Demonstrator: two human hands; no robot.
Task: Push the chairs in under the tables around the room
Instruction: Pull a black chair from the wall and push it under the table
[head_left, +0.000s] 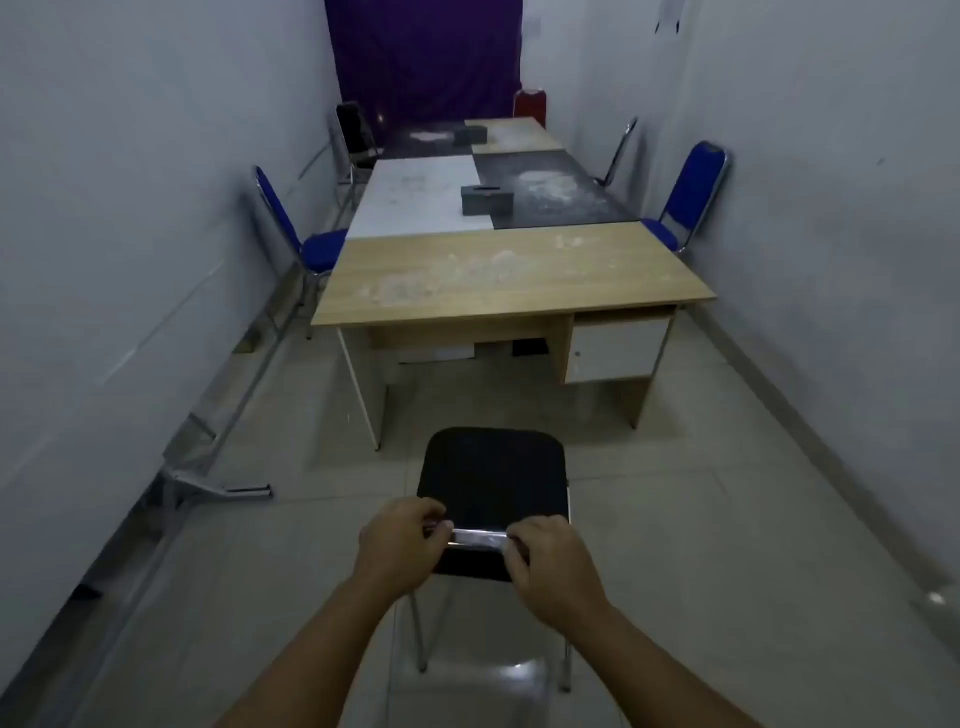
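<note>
Both hands grip the metal top bar (479, 537) of the black chair (492, 475), fingers curled round it: left hand (399, 540), right hand (553, 564). Chair stands on the tiled floor (701, 519), apart from the wooden desk (511, 273) ahead, seat facing it. Blue chairs (688, 195) flank the tables.

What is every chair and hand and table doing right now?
Black padded chair with metal frame: on the floor short of the desk, not pushed in.
Left hand: grips the chair's top rail.
Right hand: grips the same rail.
Light wooden desk: knee space open, drawer shut.
Blue chair on the left: pulled out.
Blue chair on the right: pulled out.
</note>
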